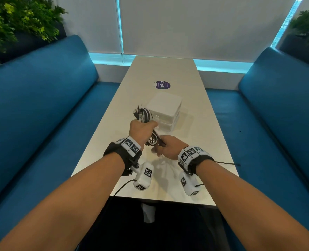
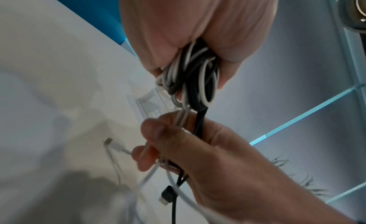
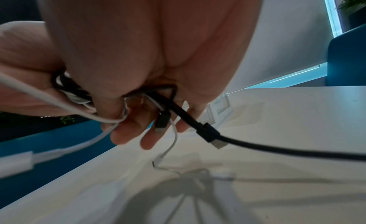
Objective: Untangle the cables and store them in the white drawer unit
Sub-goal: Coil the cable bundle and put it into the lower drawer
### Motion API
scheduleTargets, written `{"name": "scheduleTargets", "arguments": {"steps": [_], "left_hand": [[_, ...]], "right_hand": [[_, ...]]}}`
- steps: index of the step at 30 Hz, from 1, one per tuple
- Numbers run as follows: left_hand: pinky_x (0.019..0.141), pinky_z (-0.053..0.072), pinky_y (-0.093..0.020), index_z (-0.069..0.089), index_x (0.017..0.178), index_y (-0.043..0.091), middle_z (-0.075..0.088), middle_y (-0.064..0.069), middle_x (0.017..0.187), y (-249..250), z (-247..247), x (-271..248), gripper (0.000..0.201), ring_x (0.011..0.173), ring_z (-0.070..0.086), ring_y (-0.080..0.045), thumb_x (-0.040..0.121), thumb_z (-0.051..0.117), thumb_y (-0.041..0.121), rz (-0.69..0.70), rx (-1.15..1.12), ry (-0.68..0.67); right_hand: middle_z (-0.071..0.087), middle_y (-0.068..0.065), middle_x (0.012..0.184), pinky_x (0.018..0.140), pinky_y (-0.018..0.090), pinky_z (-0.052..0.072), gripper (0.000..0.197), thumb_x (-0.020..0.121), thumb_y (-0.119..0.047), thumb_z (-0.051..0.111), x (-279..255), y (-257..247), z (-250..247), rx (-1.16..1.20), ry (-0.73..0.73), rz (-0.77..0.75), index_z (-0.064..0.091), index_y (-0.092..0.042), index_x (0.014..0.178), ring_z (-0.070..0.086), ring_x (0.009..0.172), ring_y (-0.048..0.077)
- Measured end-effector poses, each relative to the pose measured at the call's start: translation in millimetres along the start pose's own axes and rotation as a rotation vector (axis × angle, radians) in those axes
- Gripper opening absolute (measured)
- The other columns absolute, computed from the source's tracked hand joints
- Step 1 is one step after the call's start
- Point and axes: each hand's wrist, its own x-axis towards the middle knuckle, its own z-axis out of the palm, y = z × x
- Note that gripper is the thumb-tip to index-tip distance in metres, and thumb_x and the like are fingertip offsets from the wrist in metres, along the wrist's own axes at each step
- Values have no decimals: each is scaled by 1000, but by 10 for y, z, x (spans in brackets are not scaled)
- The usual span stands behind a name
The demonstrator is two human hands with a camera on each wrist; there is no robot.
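A tangled bundle of black and white cables (image 1: 144,115) is lifted above the table, and my left hand (image 1: 142,130) grips it in a fist (image 2: 190,80). Just below, my right hand (image 1: 165,146) holds the strands hanging from that bundle (image 2: 186,122), fingers curled round them. Loose ends dangle under it: a black USB plug (image 3: 212,137), a smaller black plug (image 3: 162,120) and a white plug (image 3: 158,159). The white drawer unit (image 1: 165,113) stands on the table right behind my hands, its drawers looking closed.
The long white table (image 1: 168,71) runs away from me, with a round purple sticker (image 1: 162,85) beyond the drawer unit. Blue benches (image 1: 41,109) flank both sides. Green plants (image 1: 14,24) stand behind the left bench. A white blind covers the far window.
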Motion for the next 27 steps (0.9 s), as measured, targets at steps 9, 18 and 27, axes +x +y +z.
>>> {"name": "scheduleTargets", "arguments": {"steps": [9,18,27], "left_hand": [[50,49,-29,57,66,11,53,-4,49,59,-119,26,25,44,58,-24,82,76,11,36,86,-61],[48,48,-24,58,66,15,59,2,53,96,-211,23,27,47,60,-17,79,81,23,189,641,-422],[74,58,-31,65,90,25,71,9,84,-4,-148,-12,60,77,68,-10,42,92,48,259,938,-614]], "right_hand": [[64,-4,77,76,36,49,18,86,-37,66,-87,66,-123,-141,-118,12,58,-22,81,60,70,16],[67,-2,90,69,30,49,31,88,-50,64,-70,-72,-198,-555,-32,-31,62,-27,107,58,68,16],[68,-1,93,73,34,55,68,63,-64,74,-120,20,-207,-569,49,52,53,-24,114,65,83,23]]}}
